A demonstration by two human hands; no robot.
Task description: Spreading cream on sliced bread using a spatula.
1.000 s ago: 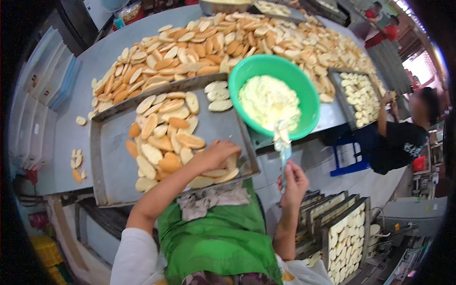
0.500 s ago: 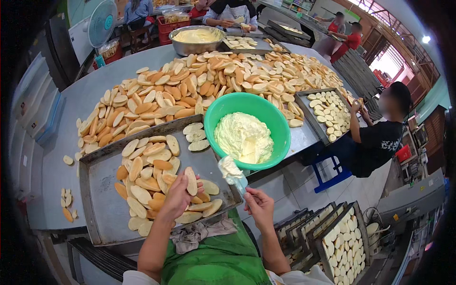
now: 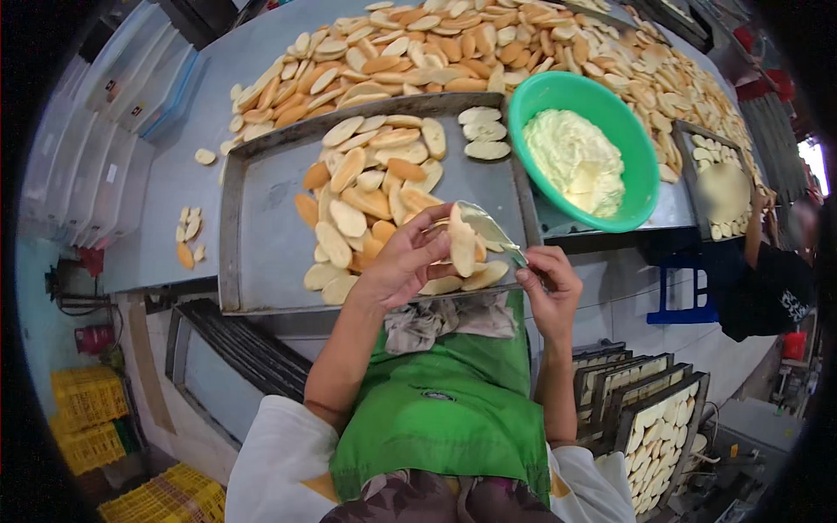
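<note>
Between the fingers of my left hand (image 3: 392, 268) an oval slice of bread (image 3: 462, 246) stands on edge, above the tray. My right hand (image 3: 551, 286) pinches the handle end of a spatula (image 3: 495, 228), whose pale blade lies against the slice's upper edge. Below my left hand, a dark metal tray (image 3: 270, 209) carries a heap of oval bread slices (image 3: 347, 218), with three pale-topped slices (image 3: 485, 133) lined up in its far right corner. A green bowl (image 3: 643, 187) of pale yellow cream (image 3: 574, 161) sits at the tray's right.
A big pile of bread slices (image 3: 418, 65) covers the table's far side. Clear plastic boxes (image 3: 113, 166) stand at the left. Filled trays (image 3: 658, 436) lean in a row at lower right. Beyond the bowl, a person (image 3: 772, 283) works near another tray (image 3: 693, 183) and a blue stool (image 3: 684, 292).
The cream-laden spatula has moved from beside the bowl to the bread slice in my left hand. The view has shifted, so the table sits higher and further right.
</note>
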